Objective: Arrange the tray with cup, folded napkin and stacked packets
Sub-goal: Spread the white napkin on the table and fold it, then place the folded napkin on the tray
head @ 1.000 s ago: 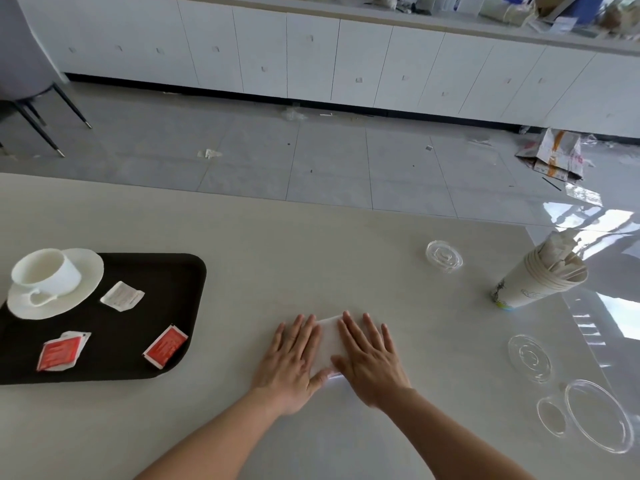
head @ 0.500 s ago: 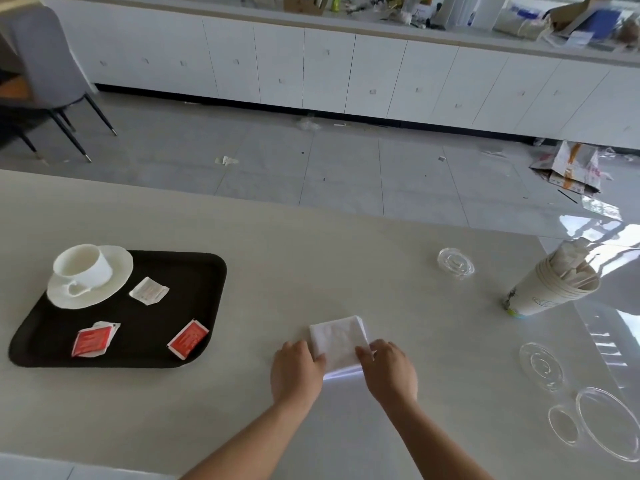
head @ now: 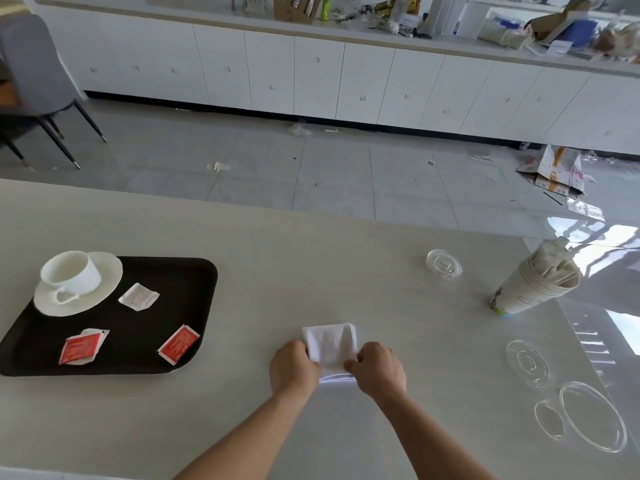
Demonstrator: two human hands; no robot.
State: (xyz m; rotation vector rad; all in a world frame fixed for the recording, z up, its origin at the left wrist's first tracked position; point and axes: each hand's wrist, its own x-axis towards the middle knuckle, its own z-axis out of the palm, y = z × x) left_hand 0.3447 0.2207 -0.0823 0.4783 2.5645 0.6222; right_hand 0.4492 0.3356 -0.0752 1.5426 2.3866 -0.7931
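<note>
A white folded napkin (head: 330, 346) lies on the pale table near the front. My left hand (head: 292, 370) pinches its near left edge and my right hand (head: 379, 370) pinches its near right edge. At the left sits a black tray (head: 194, 299). On the tray stands a white cup (head: 71, 271) on a white saucer (head: 104, 289). Scattered on the tray are a white packet (head: 139, 297), a red packet (head: 81, 347) on top of a white one, and another red packet (head: 179, 344).
A stack of paper cups (head: 533, 280) with wooden stirrers stands at the right. Clear plastic lids lie around it: one lid (head: 444, 264) farther back, a second lid (head: 527, 362) and a large lid (head: 592, 415) at the front right. Beyond the table is the floor and white cabinets.
My hands went from lying flat on the napkin to curled fingers gripping its near edges. The view has shifted so the tray sits further right in frame.
</note>
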